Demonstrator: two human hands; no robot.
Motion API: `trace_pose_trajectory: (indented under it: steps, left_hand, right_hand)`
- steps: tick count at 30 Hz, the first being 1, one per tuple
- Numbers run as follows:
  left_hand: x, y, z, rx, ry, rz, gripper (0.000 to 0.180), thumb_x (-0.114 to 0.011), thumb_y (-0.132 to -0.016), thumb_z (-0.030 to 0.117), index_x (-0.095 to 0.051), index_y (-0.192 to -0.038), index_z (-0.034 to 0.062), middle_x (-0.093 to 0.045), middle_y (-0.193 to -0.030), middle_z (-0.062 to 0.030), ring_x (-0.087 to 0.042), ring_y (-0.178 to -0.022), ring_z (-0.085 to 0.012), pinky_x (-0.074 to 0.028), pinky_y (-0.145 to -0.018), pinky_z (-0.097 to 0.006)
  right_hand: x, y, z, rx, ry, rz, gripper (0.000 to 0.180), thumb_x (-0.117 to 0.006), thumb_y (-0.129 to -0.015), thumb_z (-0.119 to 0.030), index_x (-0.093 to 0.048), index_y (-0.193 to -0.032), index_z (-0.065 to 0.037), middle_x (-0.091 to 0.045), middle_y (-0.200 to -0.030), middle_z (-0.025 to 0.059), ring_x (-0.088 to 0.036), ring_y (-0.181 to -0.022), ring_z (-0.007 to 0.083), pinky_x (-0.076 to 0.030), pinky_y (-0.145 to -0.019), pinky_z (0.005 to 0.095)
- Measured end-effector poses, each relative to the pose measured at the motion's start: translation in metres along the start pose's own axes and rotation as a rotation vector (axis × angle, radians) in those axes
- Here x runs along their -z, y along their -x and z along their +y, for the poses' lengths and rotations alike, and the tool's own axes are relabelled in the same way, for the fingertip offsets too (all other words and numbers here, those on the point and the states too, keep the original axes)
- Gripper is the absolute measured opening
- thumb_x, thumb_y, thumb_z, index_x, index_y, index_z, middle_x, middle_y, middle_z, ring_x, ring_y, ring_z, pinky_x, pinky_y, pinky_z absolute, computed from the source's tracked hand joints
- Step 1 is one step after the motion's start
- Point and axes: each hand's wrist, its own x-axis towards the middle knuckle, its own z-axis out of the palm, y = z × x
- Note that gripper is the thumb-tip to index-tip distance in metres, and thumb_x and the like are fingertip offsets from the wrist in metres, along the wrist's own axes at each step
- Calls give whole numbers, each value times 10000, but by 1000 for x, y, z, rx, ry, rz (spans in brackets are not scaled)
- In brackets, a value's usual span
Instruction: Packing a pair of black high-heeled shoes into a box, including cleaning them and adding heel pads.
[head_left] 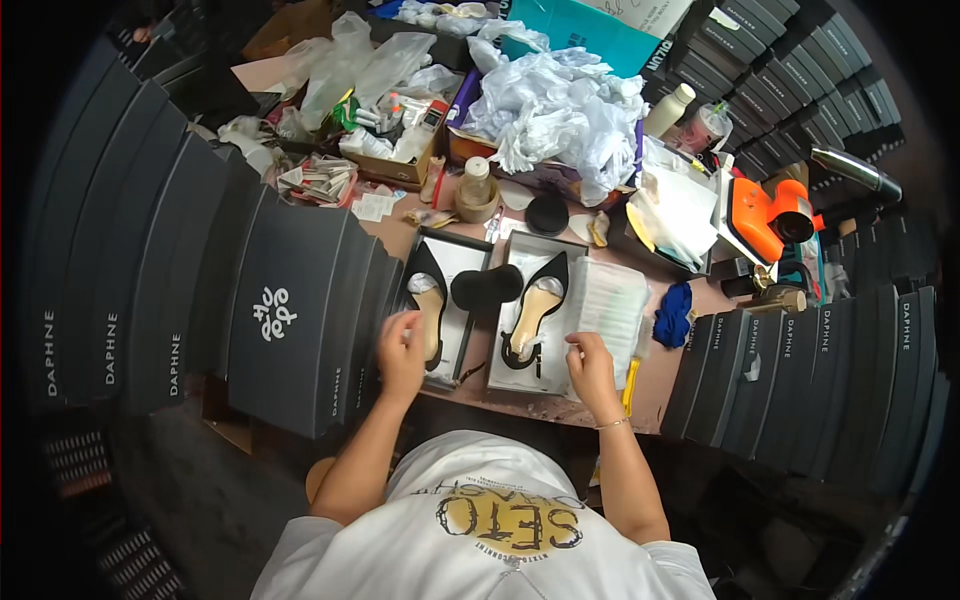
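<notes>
Two black pointed slingback shoes lie in grey box halves lined with white paper. The left shoe has pale insole and crumpled paper in its toe, as does the right shoe. My left hand is closed at the left shoe's outer side; its fingertips are partly hidden, and I cannot tell whether they grip anything. To the right of the right box half, my right hand is curled, thumb near forefinger, with nothing visible in it. It is over white wrapping paper. Between the shoes rests a black oblong object.
Stacked grey shoeboxes wall the left, with more boxes at right. Behind stand a glass bottle, a round black lid and a bin of crumpled white paper. An orange device and blue cloth sit right.
</notes>
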Motion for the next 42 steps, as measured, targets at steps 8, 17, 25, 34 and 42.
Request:
trace_pose_trajectory:
  steps: [8,17,25,34,42]
  left_hand:
    - [-6,-1,-104,659,356,-146,446,-632,-897,244,-549,-1222,-48,-645,-1075,-87,-598,-984,-143,-458,-837,-275]
    - [-25,-13,-91,781,465,-292,343,-556,-934,130,-540,-1225,-50,-638,-1092,-89,-607,-978,-150,-473,-853,-283]
    - [14,18,2,406,681,-179,385,-492,-979,125,-458,-1326,-39,-607,-1141,-63,-562,-1001,-90,-449,-876,-242]
    - [-26,5,57,333,842,20,435,-406,-1005,388,-548,-1145,1,-576,-1095,-78,-532,-1045,-168,-413,-928,-314]
    - [-23,26,69,1137,1283,-891,633,-337,-936,610,-450,-1329,126,-549,-1268,-155,-558,-1141,-356,-500,-874,-524]
  right_hand:
    - [-60,-94,-41,13,-70,-197,269,-614,-844,-159,-597,-1053,10,-614,-1003,240,-613,-871,401,-495,-743,446]
    - [-186,-167,-49,360,266,-80,449,-600,-783,-59,-491,-1218,-56,-526,-1184,220,-586,-969,422,-481,-850,467]
    - [-104,-145,-68,50,-380,-195,623,-629,-732,-69,-421,-1314,7,-600,-1109,223,-604,-1027,319,-474,-894,342]
    - [-60,-69,-102,-228,-1377,-271,515,-723,-813,-104,-461,-1250,-27,-560,-1121,51,-542,-972,126,-438,-889,260]
    - [-17,-52,-111,-92,-1183,-258,519,-727,-765,-35,-468,-1215,-55,-586,-1094,33,-559,-981,107,-461,-871,262]
